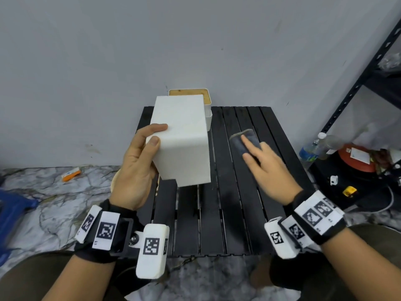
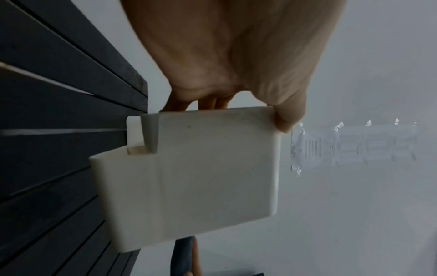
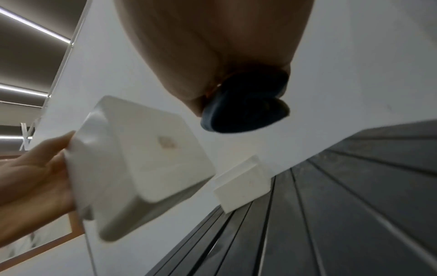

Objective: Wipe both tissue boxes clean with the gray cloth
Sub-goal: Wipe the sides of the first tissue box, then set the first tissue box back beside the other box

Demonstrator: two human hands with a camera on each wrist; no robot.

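left hand [image 1: 135, 168] holds box [image 1: 182, 137]; right hand [image 1: 267, 168] holds cloth [image 1: 244, 141].

Second tissue box [image 1: 207, 105] at upper centre mostly hidden behind held tissue box [image 1: 182, 140]. Gray cloth [image 1: 245, 140] and right hand [image 1: 267, 168] motion-blurred. Shelf [image 1: 368, 79] cut off at right edge.

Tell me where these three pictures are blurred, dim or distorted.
Head view: sharp in the middle, though the right hand and gray cloth are motion-smeared, and the wide lens bends the shelf. Left wrist view: dim, with a soft-edged tissue box. Right wrist view: the held box is blurred and the cloth underexposed.
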